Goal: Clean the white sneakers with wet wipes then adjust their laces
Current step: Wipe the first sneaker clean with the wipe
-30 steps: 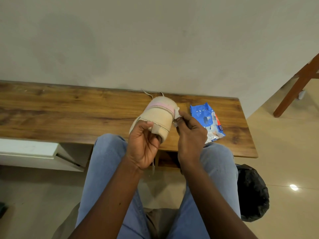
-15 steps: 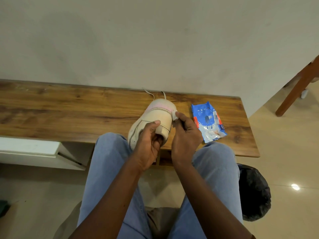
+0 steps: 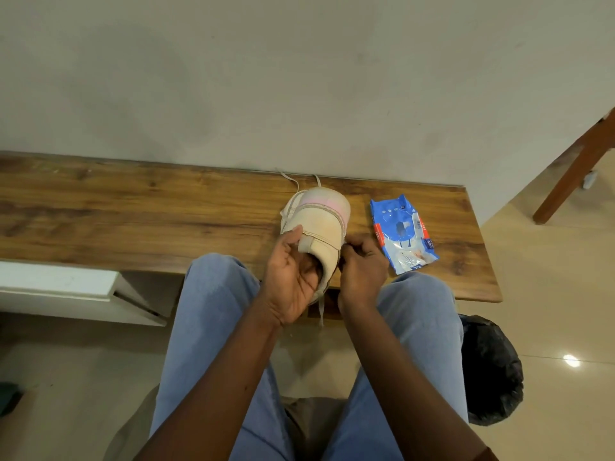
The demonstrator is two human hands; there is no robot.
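A white sneaker (image 3: pixel 319 224) with a pink band at its far end is held over the front edge of the wooden table (image 3: pixel 133 221), its opening turned toward me. My left hand (image 3: pixel 293 277) grips it at the heel, thumb on the heel tab and fingers inside the opening. My right hand (image 3: pixel 361 267) is closed against the shoe's right side low down; the wipe in it is hidden by the fingers. Laces (image 3: pixel 293 179) trail from the far end onto the table, and one lace end (image 3: pixel 321 311) hangs below the shoe.
A blue wet-wipes pack (image 3: pixel 402 232) lies on the table just right of the shoe. A black bin bag (image 3: pixel 489 371) sits on the tiled floor by my right knee. A wooden chair leg (image 3: pixel 572 174) stands at far right, a white drawer unit (image 3: pixel 66 291) at left.
My right hand slid down the shoe's right side toward me, and the white wipe seen at its fingertips is now hidden. The left hand turned the shoe slightly.
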